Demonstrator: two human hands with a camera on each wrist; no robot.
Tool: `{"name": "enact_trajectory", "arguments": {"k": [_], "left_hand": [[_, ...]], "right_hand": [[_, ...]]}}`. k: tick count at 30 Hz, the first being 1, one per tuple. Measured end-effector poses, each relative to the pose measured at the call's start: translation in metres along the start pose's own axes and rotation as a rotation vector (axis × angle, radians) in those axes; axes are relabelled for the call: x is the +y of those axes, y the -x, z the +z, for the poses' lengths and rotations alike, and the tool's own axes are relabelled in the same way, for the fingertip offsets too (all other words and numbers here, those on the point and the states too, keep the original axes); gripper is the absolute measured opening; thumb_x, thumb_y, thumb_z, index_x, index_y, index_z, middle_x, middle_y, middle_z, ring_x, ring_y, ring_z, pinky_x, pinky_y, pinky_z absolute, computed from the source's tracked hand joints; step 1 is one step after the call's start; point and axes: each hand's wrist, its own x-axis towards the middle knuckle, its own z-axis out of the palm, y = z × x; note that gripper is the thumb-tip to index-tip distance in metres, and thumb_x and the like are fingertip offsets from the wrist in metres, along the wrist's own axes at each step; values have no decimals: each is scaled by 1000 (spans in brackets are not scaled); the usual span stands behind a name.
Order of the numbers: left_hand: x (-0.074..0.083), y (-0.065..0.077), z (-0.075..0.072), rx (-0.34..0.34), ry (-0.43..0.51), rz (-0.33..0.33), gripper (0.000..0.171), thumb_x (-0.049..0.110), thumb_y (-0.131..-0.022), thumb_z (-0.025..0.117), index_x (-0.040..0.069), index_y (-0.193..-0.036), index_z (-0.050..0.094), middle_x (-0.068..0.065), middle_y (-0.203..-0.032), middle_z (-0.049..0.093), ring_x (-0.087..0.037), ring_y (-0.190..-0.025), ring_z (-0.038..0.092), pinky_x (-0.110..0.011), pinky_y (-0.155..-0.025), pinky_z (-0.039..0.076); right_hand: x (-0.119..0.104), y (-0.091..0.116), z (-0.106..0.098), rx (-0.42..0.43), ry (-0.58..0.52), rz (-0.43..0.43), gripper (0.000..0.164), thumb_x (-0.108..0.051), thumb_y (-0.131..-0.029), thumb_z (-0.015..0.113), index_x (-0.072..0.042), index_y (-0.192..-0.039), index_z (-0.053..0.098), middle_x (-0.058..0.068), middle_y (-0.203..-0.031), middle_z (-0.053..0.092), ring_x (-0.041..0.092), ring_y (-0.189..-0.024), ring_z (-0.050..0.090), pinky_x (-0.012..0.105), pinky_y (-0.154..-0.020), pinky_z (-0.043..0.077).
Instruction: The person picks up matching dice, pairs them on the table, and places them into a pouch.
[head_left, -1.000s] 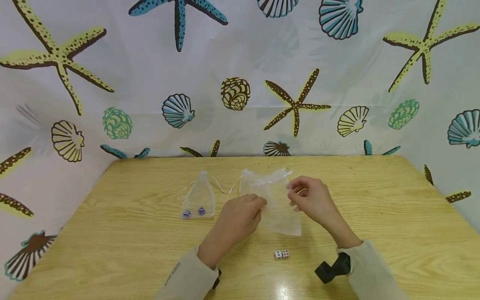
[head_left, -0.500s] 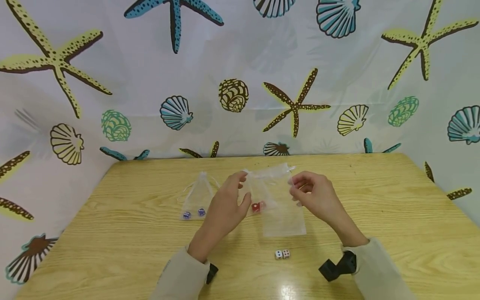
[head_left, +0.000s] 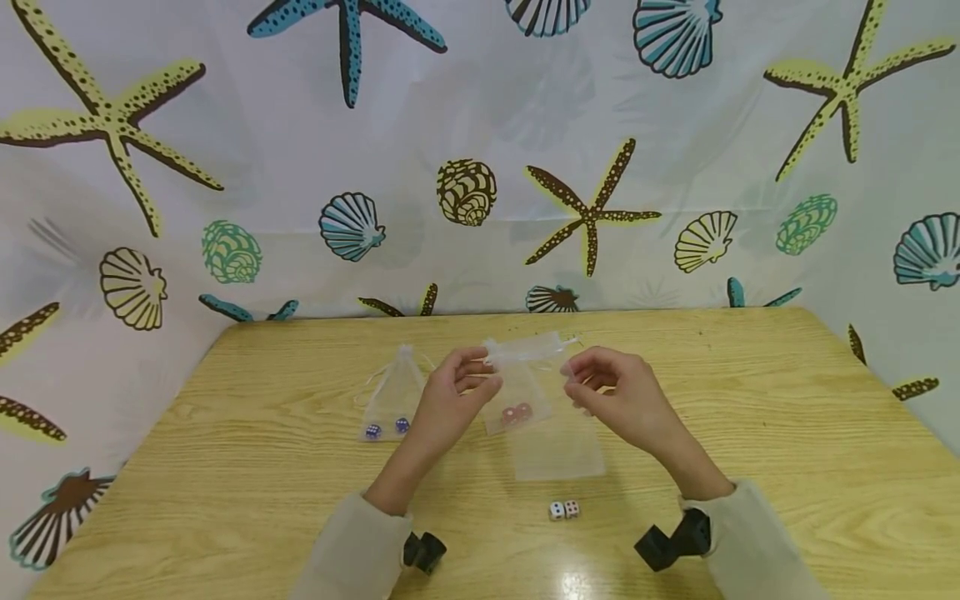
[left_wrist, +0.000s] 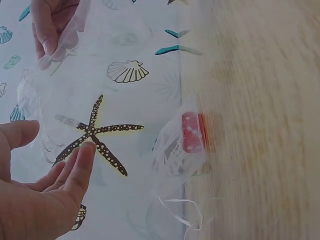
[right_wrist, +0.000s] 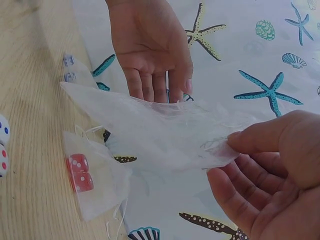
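My right hand [head_left: 626, 404] pinches the upper right edge of a sheer white drawstring bag [head_left: 558, 457], which hangs with no dice visible inside. At the bag's upper left edge is my left hand [head_left: 448, 396]; its thumb and fingers stand apart in the left wrist view, close to the mesh. Seen through the raised bag, a second sheer bag [right_wrist: 102, 187] with two red dice [right_wrist: 80, 172] lies on the table. Two white dice [head_left: 564, 509] sit side by side nearer to me.
A third sheer bag [head_left: 396, 392] holding two blue-purple dice [head_left: 387, 428] lies left of my left hand. The wooden table [head_left: 225, 483] ends at a hanging cloth [head_left: 405, 125] printed with shells and starfish.
My left hand has let go of the bag's middle and moved up and left to its upper edge, uncovering the red dice. My right hand keeps its pinch, shifting slightly left lately.
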Motion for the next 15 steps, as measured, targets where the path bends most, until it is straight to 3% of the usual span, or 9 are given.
{"name": "enact_trajectory", "arguments": {"k": [8,15], "left_hand": [[-1,1,0,-33,40,-26,48,9,-94,58,-6,-136,43,-24,-115,61,-31,-95,66,-40,-83,56],[2,1,5,-15,16,-4,15,4,-91,61,-6,-101,56,-24,-98,65,-32,-81,68,-35,-71,58]], "right_hand": [[1,0,1,-14,2,-8,10,-1,-88,64,1,-98,65,12,-86,66,13,-70,62,23,-59,54],[2,0,1,-18,28,-4,11,-2,-87,65,0,-98,65,11,-88,66,14,-74,63,22,-63,53]]}}
